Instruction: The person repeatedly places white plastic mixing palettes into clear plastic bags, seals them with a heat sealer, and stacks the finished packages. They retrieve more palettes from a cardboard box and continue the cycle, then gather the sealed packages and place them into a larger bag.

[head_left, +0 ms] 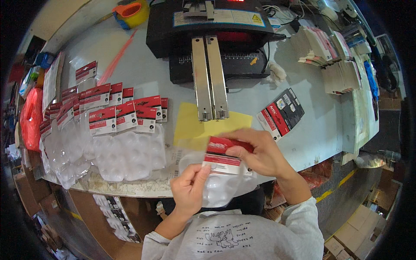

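Close to my body, at the front edge of the table, I hold a bagged white plastic paint palette point(219, 190) with round wells. A folded red, black and white header card point(222, 157) sits over its top. My left hand point(189, 189) pinches the card's lower left corner between thumb and fingers. Across the card's upper right lies my right hand point(260, 151), its thumb on the front and its fingers behind, slightly blurred. Just beyond my hands, two metal arms point(211, 82) of a black machine point(208, 32) reach over a yellow sheet point(190, 123).
Several carded palettes point(128, 154) overlap at the left. A small fan of header cards point(281, 113) lies to the right, with taller stacks of cards point(318, 45) at the far right. An orange and yellow container point(131, 14) stands at the back left.
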Available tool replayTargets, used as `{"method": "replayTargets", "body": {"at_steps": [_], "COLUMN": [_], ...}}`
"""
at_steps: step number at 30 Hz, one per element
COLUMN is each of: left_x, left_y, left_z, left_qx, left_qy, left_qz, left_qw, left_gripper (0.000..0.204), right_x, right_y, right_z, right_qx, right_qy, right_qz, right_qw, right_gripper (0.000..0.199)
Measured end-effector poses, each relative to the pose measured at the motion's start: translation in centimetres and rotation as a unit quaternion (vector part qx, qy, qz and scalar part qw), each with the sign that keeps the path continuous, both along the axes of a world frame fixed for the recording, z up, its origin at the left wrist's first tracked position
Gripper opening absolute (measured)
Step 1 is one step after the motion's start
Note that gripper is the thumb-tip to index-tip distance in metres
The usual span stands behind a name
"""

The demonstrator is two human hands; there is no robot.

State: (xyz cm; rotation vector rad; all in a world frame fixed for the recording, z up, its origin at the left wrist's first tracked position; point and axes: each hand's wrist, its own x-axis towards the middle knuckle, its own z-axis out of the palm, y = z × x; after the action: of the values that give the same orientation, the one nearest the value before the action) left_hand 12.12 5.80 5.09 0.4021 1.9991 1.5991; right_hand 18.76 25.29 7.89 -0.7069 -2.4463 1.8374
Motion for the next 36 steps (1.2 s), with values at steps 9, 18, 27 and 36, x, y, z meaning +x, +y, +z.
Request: {"method": "replayTargets", "body": {"at_steps": [9,18,27,36], "left_x": [-1.1,-2.5,-6.3,-9.6], "left_y": [-0.5,1.1,4.4,-1.3], "left_z": [-1.3,-2.5,-5.2,-1.6], "left_qx": [0.009,-0.058,-0.061,-0.245], "left_qy": [-0.013,0.038,0.063,0.207], "left_qz": [0.127,0.018,-0.016,0.049], "left_qw": [0.992,0.997,0.996,0.946], "left_gripper": [0.02,0.027,0.03,0.018], "right_x": [2.8,1.6,-1.4,2.1], "right_y": [-0.3,-0.7,0.7,4.7], "right_z": [-2.0,-4.3,-7.4,-6.1], "right_qx": [-0.221,-0.325,-0.3,0.365], "right_qy": [-0.124,-0.057,0.015,0.017], "right_qz": [-0.046,-0.173,-0.235,-0.253], "right_qw": [0.966,0.928,0.925,0.896], "right_gripper": [0.02,0.014,0.017,0.062]}}
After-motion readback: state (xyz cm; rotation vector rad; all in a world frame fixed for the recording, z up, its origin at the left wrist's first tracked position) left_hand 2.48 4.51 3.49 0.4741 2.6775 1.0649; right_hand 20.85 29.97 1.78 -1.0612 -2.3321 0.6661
